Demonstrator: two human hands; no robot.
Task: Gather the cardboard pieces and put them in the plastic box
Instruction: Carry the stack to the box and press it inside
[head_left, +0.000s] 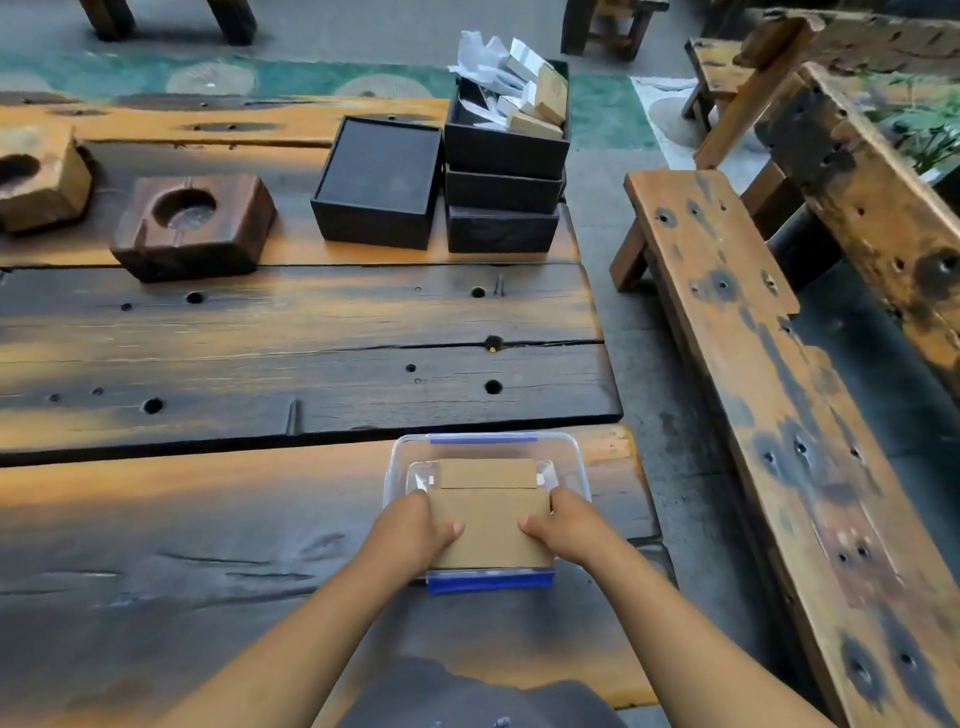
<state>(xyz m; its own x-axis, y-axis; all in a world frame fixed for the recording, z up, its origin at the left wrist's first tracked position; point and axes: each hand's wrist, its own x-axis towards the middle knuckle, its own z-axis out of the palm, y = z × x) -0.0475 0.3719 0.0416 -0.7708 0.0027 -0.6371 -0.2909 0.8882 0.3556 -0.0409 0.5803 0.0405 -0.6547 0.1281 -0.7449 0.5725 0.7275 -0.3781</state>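
At the far left of the plank table (260, 332) we see a pale wooden block (39, 179) with a round hollow, cut off by the frame edge, and just to its right a darker wooden block (195, 226) with a round recess in its top. Further right stands a closed black box (376, 182), and touching its right side a stack of three black boxes (501, 192); the top one is open and holds white paper and small tan blocks. At the near edge of the table, right of centre, sits the clear plastic box (571, 462) with blue clips on its near and far rims. Our left hand (415, 530) grips the left edge of a cardboard piece (491, 525), thumb on top and fingers curled under the edge. The piece lies flat across the near half of the box opening, level with the rim. A second, narrower cardboard strip (488, 473) lies just beyond it inside the box. Our right hand (563, 527) grips the right edge of the same piece in the same manner, thumb on top. Right of the table, across a strip of concrete floor, runs a weathered wooden bench (779, 415) with dark knot marks.
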